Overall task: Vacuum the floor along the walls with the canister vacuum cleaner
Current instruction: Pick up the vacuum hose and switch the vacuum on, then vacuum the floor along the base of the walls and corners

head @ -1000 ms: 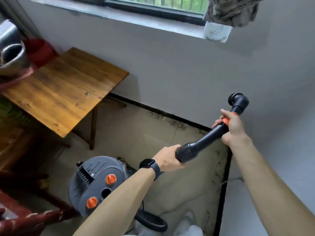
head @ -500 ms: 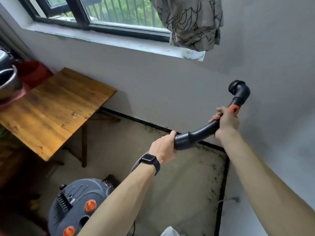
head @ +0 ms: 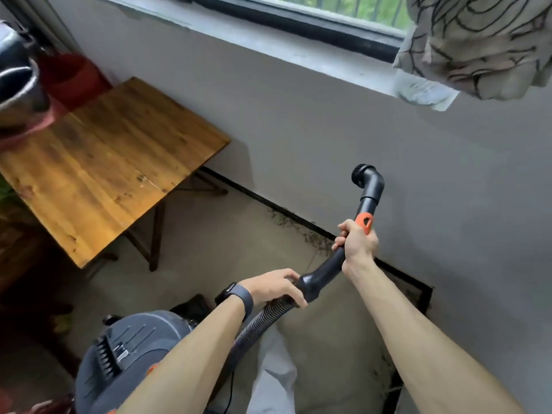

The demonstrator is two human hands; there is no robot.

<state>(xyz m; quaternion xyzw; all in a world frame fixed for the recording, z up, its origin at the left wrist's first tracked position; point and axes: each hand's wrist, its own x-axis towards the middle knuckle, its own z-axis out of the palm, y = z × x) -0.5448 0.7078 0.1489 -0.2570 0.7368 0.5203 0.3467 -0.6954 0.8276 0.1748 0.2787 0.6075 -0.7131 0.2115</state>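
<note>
Nozzle (head: 363, 171) is up in the air, its small round mouth held near the grey wall (head: 328, 121) and well above the floor (head: 194, 249). It sits on the bent end of the black handle tube (head: 328, 267). My right hand (head: 357, 243) grips that tube just below the orange collar (head: 365, 221), fingers wrapped tight round it. My left hand (head: 271, 286) holds the ribbed hose (head: 263, 316) where it enters the tube's cuff, fingers curled round it. From there the hose drops back to the grey canister (head: 134, 354), which stands on the floor at my left, beside my leg.

As I judge it, I am readying the tube, not yet cleaning: nothing is at floor level. The work lies in the dark grit (head: 292, 225) scattered along the black skirting strip (head: 254, 192) where wall meets floor.

Next I need to swing the nozzle down to that edge. I see no long extension fitted, so I expect to stoop. I would keep both grips firm, leave slack in the hose, and watch the legs of the wooden table (head: 104, 162), which stands near that same wall.
</note>
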